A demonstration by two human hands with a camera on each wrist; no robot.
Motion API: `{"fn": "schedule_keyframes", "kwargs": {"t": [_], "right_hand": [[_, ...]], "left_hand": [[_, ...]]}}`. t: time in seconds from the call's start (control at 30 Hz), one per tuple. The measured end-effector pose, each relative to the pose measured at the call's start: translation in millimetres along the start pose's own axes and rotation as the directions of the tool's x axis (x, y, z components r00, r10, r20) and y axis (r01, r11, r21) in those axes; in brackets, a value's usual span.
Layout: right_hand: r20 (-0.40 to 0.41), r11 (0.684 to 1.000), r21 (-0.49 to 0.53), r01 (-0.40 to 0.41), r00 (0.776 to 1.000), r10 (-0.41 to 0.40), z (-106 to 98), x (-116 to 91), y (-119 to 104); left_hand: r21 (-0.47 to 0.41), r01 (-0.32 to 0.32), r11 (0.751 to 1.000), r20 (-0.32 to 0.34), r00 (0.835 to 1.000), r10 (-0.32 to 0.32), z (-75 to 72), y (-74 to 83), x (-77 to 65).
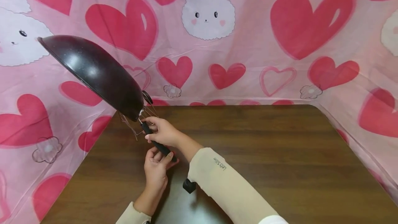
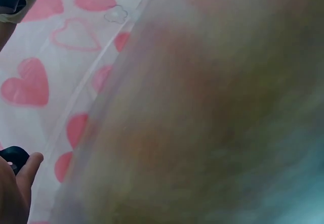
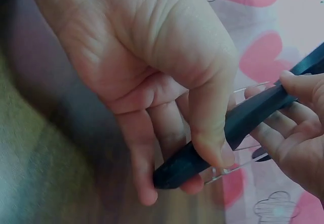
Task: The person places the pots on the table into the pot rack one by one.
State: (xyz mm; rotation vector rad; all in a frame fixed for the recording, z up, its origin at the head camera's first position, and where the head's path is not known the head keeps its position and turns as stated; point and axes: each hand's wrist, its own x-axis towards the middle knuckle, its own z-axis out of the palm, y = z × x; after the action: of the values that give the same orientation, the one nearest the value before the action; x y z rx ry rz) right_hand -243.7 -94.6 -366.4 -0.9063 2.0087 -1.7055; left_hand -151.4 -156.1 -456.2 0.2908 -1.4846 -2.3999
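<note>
In the head view, a black wok [image 1: 93, 73] tilts in the air above the left rear corner of the brown table [image 1: 280, 168], its dark handle [image 1: 157, 143] slanting down toward the person. The right hand [image 1: 163, 132] curls around the handle near the pan, and the left hand [image 1: 156, 168] grips its lower end. The left wrist view is mostly blur; only a thumb beside the handle's black tip [image 2: 14, 157] shows. In the right wrist view, the right hand's thumb and fingers [image 3: 212, 148] pinch the handle, with the left hand's fingers [image 3: 298, 128] wrapped farther along.
</note>
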Motion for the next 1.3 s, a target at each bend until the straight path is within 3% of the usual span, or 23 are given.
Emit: {"fn": "schedule_keyframes", "kwargs": {"t": [0.23, 0.53, 0.87, 1.03, 1.17, 1.3], "right_hand": [[0.016, 0.997, 0.024, -0.077, 0.997, 0.077, 9.9, 2.9, 16.5], [-0.006, 0.99, 0.077, -0.121, 0.993, 0.122, 12.6, 3.0, 29.4], [-0.006, 0.987, 0.04, -0.155, 0.988, 0.155, 17.5, 3.6, 39.6], [-0.028, 0.988, 0.003, -0.153, 0.988, 0.153, 16.2, -0.7, 41.3], [-0.065, 0.989, -0.061, -0.136, 0.989, 0.132, 13.5, -6.1, 40.0], [-0.12, 0.99, -0.065, -0.122, 0.986, 0.113, 8.8, -13.1, 40.0]], "left_hand": [[-0.011, 0.105, 0.994, -0.007, 0.994, -0.105, -8.9, -4.7, -6.4], [-0.014, 0.135, 0.991, 0.005, 0.991, -0.135, -13.7, -10.7, -8.0], [-0.012, 0.162, 0.987, 0.02, 0.987, -0.162, -16.6, -14.0, -8.3], [0.078, 0.168, 0.983, 0.01, 0.985, -0.17, -16.5, -13.4, -8.1], [0.177, 0.136, 0.975, -0.041, 0.991, -0.13, -17.8, -9.8, -8.0], [0.215, 0.115, 0.97, -0.07, 0.992, -0.103, -18.9, -6.2, -9.6]]}}
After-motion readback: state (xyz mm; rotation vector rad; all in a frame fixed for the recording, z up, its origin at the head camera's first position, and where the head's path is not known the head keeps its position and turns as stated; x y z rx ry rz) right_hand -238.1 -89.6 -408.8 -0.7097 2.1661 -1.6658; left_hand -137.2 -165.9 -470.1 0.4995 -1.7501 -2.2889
